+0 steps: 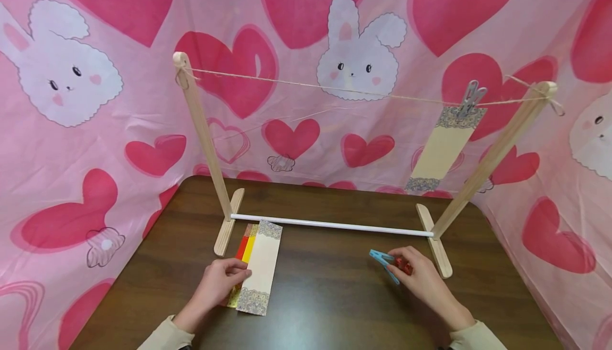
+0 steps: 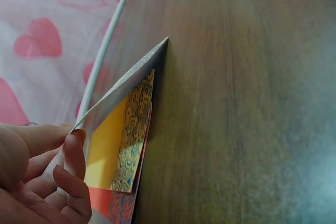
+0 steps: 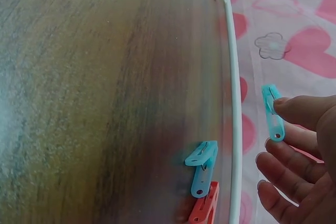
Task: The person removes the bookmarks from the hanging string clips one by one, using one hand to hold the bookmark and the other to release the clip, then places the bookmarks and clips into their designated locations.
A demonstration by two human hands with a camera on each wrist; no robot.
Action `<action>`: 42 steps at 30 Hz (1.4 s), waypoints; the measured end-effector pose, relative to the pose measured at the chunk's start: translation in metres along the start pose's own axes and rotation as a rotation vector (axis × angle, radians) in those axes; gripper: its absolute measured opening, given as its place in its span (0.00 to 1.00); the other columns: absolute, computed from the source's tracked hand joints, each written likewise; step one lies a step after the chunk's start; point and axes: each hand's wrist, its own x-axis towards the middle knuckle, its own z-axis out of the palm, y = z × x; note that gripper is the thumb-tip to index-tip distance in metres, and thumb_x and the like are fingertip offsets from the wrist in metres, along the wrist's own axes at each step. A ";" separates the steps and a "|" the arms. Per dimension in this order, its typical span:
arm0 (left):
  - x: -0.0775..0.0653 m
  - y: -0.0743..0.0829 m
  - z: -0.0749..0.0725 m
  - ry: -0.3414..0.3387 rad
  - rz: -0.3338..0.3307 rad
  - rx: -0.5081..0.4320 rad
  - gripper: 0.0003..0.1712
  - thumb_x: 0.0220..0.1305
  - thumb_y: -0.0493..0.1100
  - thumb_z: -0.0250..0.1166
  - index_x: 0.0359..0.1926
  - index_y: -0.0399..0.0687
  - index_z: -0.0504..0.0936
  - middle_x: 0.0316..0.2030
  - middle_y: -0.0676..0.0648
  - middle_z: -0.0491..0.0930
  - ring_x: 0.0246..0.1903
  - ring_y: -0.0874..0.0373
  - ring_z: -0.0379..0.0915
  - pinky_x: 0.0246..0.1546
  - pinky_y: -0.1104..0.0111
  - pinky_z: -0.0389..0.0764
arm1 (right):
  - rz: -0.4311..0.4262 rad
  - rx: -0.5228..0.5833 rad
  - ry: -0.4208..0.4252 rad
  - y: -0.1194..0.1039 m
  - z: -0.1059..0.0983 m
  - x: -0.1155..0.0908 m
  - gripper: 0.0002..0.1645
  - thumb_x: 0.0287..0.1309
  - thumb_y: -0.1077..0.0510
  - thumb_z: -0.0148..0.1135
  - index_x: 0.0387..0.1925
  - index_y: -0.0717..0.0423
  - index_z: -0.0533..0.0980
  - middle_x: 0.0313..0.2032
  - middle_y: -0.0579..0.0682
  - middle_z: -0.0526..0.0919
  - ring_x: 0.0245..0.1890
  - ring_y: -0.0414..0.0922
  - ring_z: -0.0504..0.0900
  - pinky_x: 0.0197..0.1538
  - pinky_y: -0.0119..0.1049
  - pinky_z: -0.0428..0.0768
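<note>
Cream card (image 1: 264, 262) at the fingertips of the left hand (image 1: 220, 281), over a yellow card (image 2: 105, 153) and red card (image 2: 100, 199). Blue peg (image 3: 271, 110) between thumb and forefinger of the right hand (image 1: 423, 273). Brown table (image 1: 325, 297), wooden stand (image 1: 201, 129), pink heart-patterned curtain (image 1: 143, 105) behind. Left thumb and fingers pinch the card's edge; right thumb and forefinger nip the peg, other fingers loosely bent.

Head: high, forward and down over the surface (image 1: 325, 286)
Left wrist: near left hand (image 1: 220, 284), along white rod (image 1: 330, 225)
Right wrist: near right hand (image 1: 423, 276), opposite way
All share: rod, surface
</note>
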 end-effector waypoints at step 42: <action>0.004 0.001 -0.007 -0.038 -0.048 0.247 0.10 0.62 0.44 0.75 0.41 0.44 0.87 0.24 0.54 0.79 0.18 0.57 0.67 0.21 0.63 0.67 | 0.010 -0.007 -0.027 0.008 0.009 -0.010 0.16 0.52 0.65 0.78 0.43 0.54 0.83 0.34 0.43 0.80 0.30 0.35 0.77 0.31 0.31 0.77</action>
